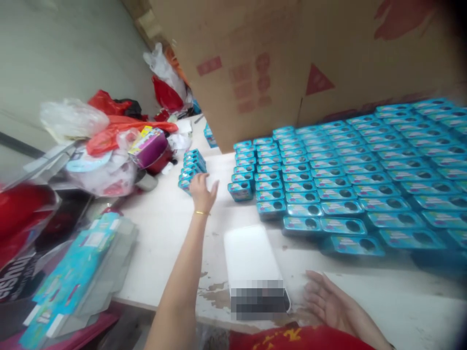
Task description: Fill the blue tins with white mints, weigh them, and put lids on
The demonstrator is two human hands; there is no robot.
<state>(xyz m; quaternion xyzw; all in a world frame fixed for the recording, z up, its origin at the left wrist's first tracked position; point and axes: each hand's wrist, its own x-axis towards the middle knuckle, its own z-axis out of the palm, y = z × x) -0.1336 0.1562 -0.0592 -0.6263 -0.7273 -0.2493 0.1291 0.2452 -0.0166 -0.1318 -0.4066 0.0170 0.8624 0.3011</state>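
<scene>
My left hand [202, 191], with a thin gold bracelet at the wrist, reaches to a short row of small blue boxes [191, 163] on the left of the table. Its fingertips are at the nearest box, and the thumb stands apart from them. Whether the fingers press on that box is hard to see. Low on the right, my right hand [324, 299] is held palm inward with loosely extended fingers and nothing in it. Between my arms lies a white, flat, round-cornered object [251, 250]; its near end is dark and pixelated.
Many blue boxes [339, 182] with dark oval windows stand in rows on the right, before a large cardboard carton [270, 63]. Flat blue cartons [78, 267] are stacked at the left edge. Plastic bags [105, 170] and a purple box [151, 148] crowd the far left.
</scene>
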